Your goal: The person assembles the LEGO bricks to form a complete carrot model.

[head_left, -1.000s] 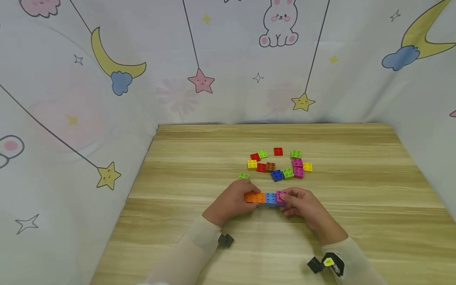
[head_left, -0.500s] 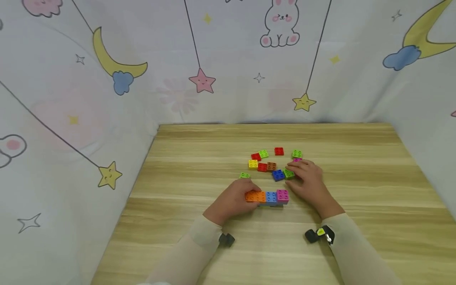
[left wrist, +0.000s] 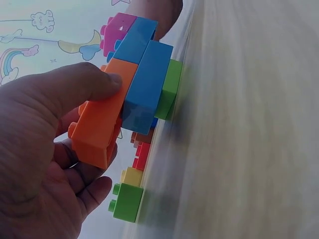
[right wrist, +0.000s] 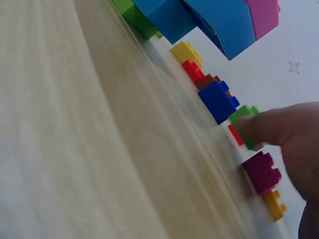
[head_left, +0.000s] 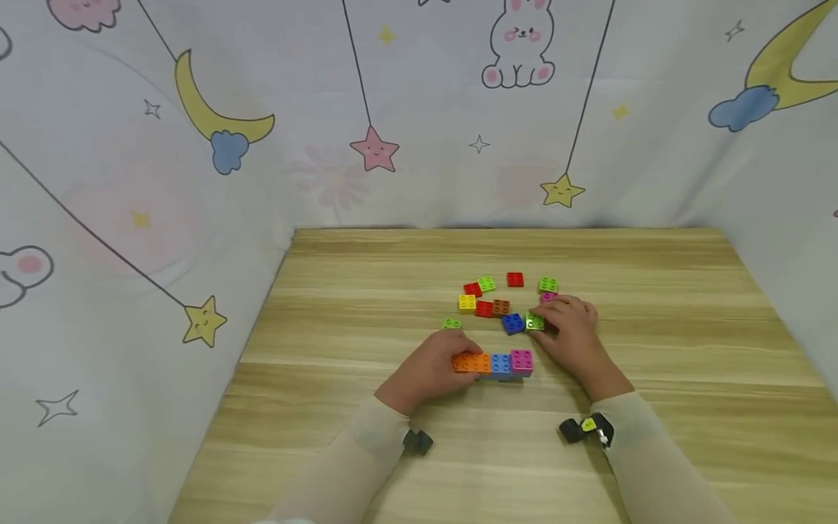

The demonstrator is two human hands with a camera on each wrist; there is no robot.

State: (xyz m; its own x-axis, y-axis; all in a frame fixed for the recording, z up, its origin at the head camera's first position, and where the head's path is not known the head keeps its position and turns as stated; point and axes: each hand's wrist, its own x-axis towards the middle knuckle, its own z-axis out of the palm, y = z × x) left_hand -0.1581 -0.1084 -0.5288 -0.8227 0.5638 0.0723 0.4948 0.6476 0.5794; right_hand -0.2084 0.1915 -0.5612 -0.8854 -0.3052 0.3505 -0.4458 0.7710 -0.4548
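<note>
My left hand (head_left: 435, 367) holds a built row of toy building bricks by its orange end (left wrist: 102, 117), thumb on the near side and fingers behind. Beside the orange sits a light blue brick (head_left: 500, 363), and a pink brick (head_left: 521, 362) forms the right end. Underneath, the left wrist view shows another blue brick (left wrist: 148, 87) and a green one (left wrist: 170, 89) low near the table. My right hand (head_left: 568, 335) pinches a loose green brick (right wrist: 244, 124), its thumb across the near face; the other fingers are mostly hidden there. A dark blue brick (head_left: 513, 324) lies just left of it.
Loose bricks lie behind the hands on the wooden table (head_left: 366, 284): yellow (head_left: 467, 303), brown (head_left: 501, 307), several red (head_left: 515, 279) and green ones (head_left: 548, 284). Magenta (right wrist: 261, 172) and yellow-orange bricks (right wrist: 274, 204) lie by the right hand. A patterned cloth (head_left: 432, 189) hangs behind.
My right hand has left the pink brick on the row, moved back to the loose bricks and taken hold of the green one. The left hand keeps its hold, nearly still.
</note>
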